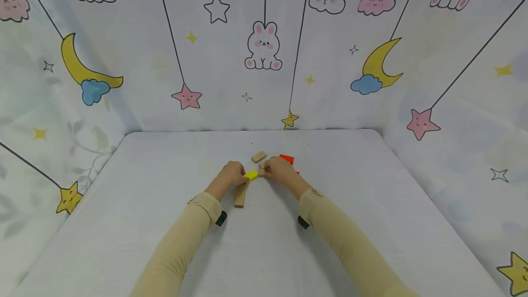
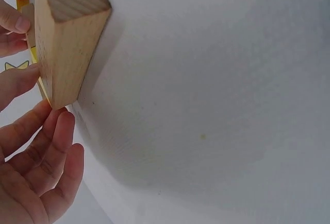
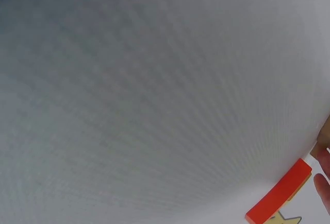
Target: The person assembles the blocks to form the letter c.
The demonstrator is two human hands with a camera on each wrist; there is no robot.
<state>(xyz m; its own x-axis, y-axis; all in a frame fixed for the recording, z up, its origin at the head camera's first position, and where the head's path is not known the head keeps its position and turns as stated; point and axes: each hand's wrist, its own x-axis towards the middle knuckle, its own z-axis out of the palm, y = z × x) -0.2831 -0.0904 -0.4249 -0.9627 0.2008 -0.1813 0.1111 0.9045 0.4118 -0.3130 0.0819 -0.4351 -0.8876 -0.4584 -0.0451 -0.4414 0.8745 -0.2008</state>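
Note:
My left hand pinches a yellow block at its near end, between thumb and fingers. Just below that hand lies a long wooden block, which fills the top left of the left wrist view with a number on its end. Beside the yellow block's far end, my right hand grips a small wooden block; its fingers partly cover it. In the right wrist view only the fingertips and a bit of wood show at the right edge.
Another wooden block lies beyond both hands. A red block sits behind the right hand, and a second bit of red is mostly hidden by the wrist. The white table meets a patterned cloth wall at its back edge.

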